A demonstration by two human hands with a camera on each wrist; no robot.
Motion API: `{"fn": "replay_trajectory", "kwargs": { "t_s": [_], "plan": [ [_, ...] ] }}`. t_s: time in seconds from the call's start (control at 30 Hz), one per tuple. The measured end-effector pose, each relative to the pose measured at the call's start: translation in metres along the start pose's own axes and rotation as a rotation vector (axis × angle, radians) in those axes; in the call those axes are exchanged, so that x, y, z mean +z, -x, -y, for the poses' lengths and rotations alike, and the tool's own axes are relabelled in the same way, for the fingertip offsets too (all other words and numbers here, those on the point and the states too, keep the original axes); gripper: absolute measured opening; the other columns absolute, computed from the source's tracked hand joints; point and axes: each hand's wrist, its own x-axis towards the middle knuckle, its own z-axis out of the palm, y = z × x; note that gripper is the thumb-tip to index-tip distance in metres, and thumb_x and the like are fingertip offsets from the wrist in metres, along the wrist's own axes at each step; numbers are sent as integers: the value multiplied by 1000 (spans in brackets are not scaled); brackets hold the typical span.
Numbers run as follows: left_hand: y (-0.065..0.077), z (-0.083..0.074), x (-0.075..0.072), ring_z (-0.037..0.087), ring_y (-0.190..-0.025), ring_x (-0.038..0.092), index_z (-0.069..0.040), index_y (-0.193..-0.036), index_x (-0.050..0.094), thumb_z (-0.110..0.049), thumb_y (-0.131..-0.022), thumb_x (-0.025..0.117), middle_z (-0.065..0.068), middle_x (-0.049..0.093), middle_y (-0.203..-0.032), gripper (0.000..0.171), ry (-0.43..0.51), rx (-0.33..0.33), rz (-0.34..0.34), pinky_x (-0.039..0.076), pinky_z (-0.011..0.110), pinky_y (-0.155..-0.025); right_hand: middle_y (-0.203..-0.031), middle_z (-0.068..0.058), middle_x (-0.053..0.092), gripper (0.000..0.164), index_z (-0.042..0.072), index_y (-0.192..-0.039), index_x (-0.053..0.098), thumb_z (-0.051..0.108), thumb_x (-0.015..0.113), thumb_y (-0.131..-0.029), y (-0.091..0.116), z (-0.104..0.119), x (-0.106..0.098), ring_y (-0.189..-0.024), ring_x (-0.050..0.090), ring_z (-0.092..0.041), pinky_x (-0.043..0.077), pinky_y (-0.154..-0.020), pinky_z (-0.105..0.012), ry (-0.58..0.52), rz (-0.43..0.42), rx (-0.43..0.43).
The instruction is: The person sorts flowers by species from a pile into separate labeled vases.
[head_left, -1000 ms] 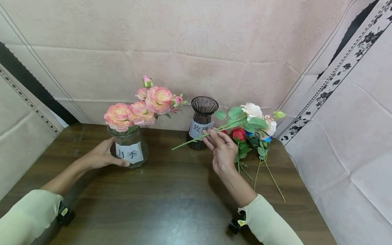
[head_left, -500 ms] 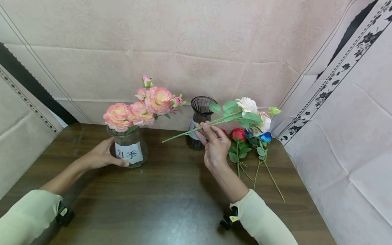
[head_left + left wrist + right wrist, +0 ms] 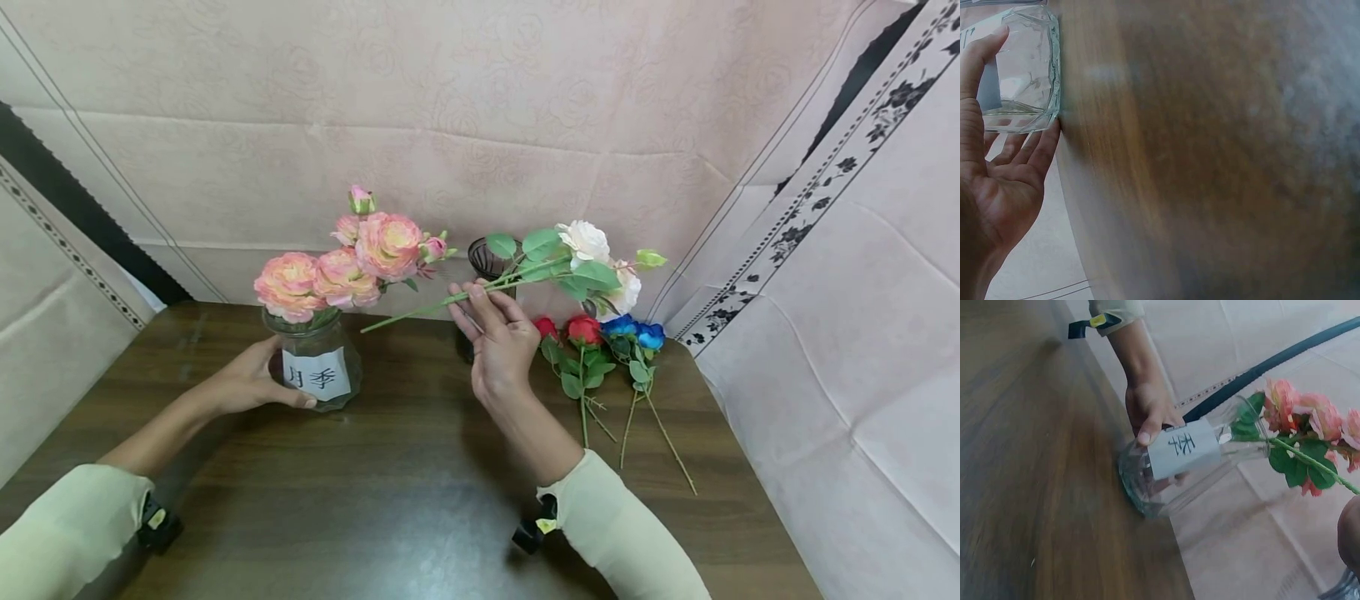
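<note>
On the table's left, my left hand [image 3: 243,382] grips the lower side of a clear glass vase [image 3: 318,373] with a white paper label. Pink-and-yellow flowers [image 3: 388,244] stand in its neck. The left wrist view shows the thumb across the front of the vase [image 3: 1025,69], fingers behind it. My right hand [image 3: 504,350] pinches the green stem of a white flower [image 3: 585,242] between thumb and fingers. Its bloom points right, and the stem's bare end points left toward the glass vase. In the right wrist view, this stem [image 3: 1319,465] passes in front of the pink flowers.
A dark ribbed vase [image 3: 487,260] stands at the back, mostly hidden behind my right hand and the leaves. Red flowers [image 3: 584,330] and blue flowers [image 3: 649,336] lie on the wooden table [image 3: 390,492] at the right. A pale cloth backdrop [image 3: 480,100] hangs behind.
My right hand has moved left and away from me with the white flower, bringing its stem end closer to the glass vase and uncovering the blue flowers. The left hand stays still.
</note>
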Motion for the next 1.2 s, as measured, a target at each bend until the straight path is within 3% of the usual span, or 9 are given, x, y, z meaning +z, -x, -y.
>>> {"fn": "replay_trajectory", "kwargs": {
  "t_s": [0.23, 0.4, 0.5, 0.73, 0.93, 1.07, 1.2],
  "plan": [
    [0, -1, 0, 21, -126, 67, 0, -165, 43, -20, -85, 100, 18, 74, -142, 100, 32, 14, 9, 53, 19, -100, -100, -7, 86, 11, 3, -106, 78, -5, 72, -107, 4, -10, 21, -96, 87, -22, 68, -97, -48, -11, 14, 2],
    [0, -2, 1, 27, -131, 65, 0, -166, 42, -22, -85, 101, 18, 73, -143, 102, 16, 3, 4, 50, 20, -103, -103, -6, 86, 15, 6, -102, 79, -5, 71, -107, 7, -18, 32, -98, 87, -21, 68, -99, -50, -15, 25, 3],
    [1, -3, 1, 34, -135, 65, 1, -165, 42, -23, -85, 101, 19, 72, -145, 102, 12, -3, 2, 50, 28, -108, -101, -4, 87, 16, 8, -101, 79, -4, 71, -107, 8, -24, 37, -99, 87, -21, 68, -99, -49, -11, 33, 5],
    [1, -4, 1, 43, -138, 65, 3, -165, 41, -22, -85, 100, 23, 71, -146, 103, 24, -5, 4, 48, 60, -116, -112, -14, 87, 12, 6, -98, 80, -2, 75, -106, 14, -38, 42, -105, 87, -28, 68, -97, -49, 14, 52, 3],
    [1, -3, 1, 45, -139, 63, 4, -164, 42, -21, -84, 101, 24, 71, -146, 103, 39, -7, -2, 45, 69, -118, -99, -4, 85, 7, -2, -101, 81, -5, 75, -104, 17, -47, 50, -94, 86, -17, 69, -94, -50, 38, 78, -8],
    [1, -4, 1, 40, -138, 64, 3, -163, 44, -21, -84, 101, 22, 72, -145, 101, 29, -9, -5, 48, 59, -118, -96, -2, 84, 11, -15, -112, 78, -8, 75, -103, 20, -53, 56, -91, 85, -15, 69, -92, -51, 51, 107, -14],
    [1, -4, 1, 30, -133, 65, 1, -161, 47, -23, -84, 102, 18, 74, -142, 98, 12, -14, -10, 49, 30, -110, -95, -1, 82, 22, -23, -121, 72, -10, 73, -103, 22, -61, 59, -90, 84, -13, 69, -92, -49, 80, 135, -14]
  ]
}}
